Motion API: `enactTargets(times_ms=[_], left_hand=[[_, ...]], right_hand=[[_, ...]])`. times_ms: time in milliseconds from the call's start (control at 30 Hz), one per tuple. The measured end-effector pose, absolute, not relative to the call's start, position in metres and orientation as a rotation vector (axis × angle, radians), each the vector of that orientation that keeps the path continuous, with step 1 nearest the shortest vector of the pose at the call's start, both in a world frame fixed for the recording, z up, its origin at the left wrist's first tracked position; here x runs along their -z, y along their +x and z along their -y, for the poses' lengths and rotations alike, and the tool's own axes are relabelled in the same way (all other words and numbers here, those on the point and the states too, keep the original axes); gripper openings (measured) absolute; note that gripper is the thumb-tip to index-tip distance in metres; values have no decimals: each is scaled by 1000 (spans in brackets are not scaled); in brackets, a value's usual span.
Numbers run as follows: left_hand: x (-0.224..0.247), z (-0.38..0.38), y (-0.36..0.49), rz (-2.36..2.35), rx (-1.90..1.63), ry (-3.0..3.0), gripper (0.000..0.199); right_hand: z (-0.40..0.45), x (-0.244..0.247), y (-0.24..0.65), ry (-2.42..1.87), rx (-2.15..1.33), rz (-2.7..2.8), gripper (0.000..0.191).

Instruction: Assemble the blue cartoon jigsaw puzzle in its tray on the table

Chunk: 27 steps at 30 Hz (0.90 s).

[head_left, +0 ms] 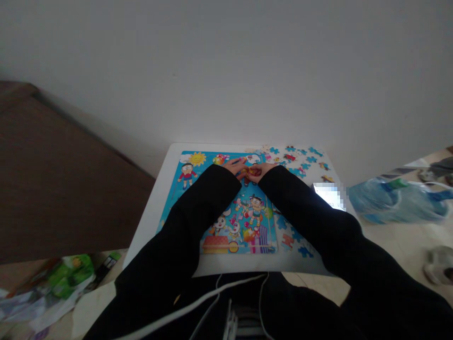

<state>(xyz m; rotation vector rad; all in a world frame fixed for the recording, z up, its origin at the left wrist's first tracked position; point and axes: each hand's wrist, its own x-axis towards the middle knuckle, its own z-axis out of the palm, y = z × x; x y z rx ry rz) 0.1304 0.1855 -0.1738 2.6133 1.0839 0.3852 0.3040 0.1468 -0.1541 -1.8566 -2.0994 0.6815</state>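
Puzzle board [244, 217] lies flat on the white table [226, 265], in front of the person, probably so 2 hands can reach it from above. Left hand [234, 166] rests low over the board's upper right part, fingers spread toward the other hand, probably steadying the surface; can't tell if it grips anything. Right hand [261, 171] comes in from the right, fingers bent inward at a small yellow-red patch, maybe a piece; can't tell if it's pinched or just touched. Fingertips nearly meet, which would suit small, close work. Loose pieces [290, 157] spread beyond the board's right edge, more by its lower right corner, likely kept beside it so the picture stays uncovered. Phone [329, 194], screen lit, sits at the table's right side, past the right forearm, likely for easy viewing.
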Motion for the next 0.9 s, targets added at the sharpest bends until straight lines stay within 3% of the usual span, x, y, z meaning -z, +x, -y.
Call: enactTargets(times_ms=[133, 333, 567, 767, 900], left_hand=[[172, -183, 130, -1017, -404, 2693, 23], [171, -180, 132, -1062, -392, 2701, 18], [164, -179, 128, -999, -407, 2728, 20], [163, -177, 123, -934, -532, 2746, 25], [164, -175, 127, -1023, -533, 2721, 24]], right_hand=[[-140, 139, 302, -1670, -622, 2330, 25], [-107, 125, 290, -1769, -81, 2426, 39], [-91, 120, 286, -1763, -68, 2441, 37], [-95, 81, 394, -1997, -252, 2006, 34], [-82, 86, 491, -2238, -215, 1545, 37]])
